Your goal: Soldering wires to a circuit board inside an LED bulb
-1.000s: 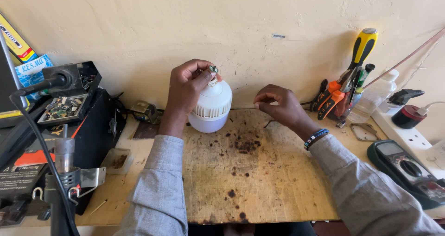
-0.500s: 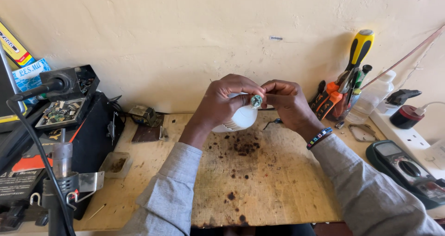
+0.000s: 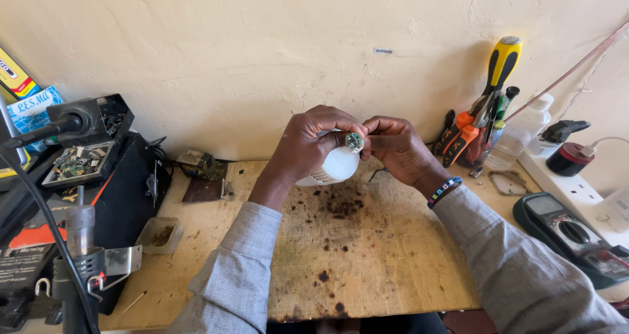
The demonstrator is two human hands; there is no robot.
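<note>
My left hand (image 3: 308, 144) wraps around a white lamp bulb (image 3: 335, 166), held tilted above the stained wooden board (image 3: 367, 255), its screw base pointing toward me. The bulb's metal base end (image 3: 354, 142) shows between my fingers. My right hand (image 3: 396, 147) meets it from the right, thumb and forefinger pinched at the base end. Whether they grip a wire or only touch the base, I cannot tell. Both forearms wear grey sleeves, and a beaded band circles my right wrist (image 3: 444, 191).
A holder with pliers and a yellow-handled screwdriver (image 3: 488, 111) stands at the back right beside a clear bottle (image 3: 521, 134). A multimeter (image 3: 570, 232) and a white power strip (image 3: 576, 186) lie right. Left: a black station (image 3: 98, 196), a small tray (image 3: 160, 234), a metal stand (image 3: 82, 268).
My left hand has tipped the bulb from upright on the board to lifted and tilted. My right hand came in from the right and now pinches at its base.
</note>
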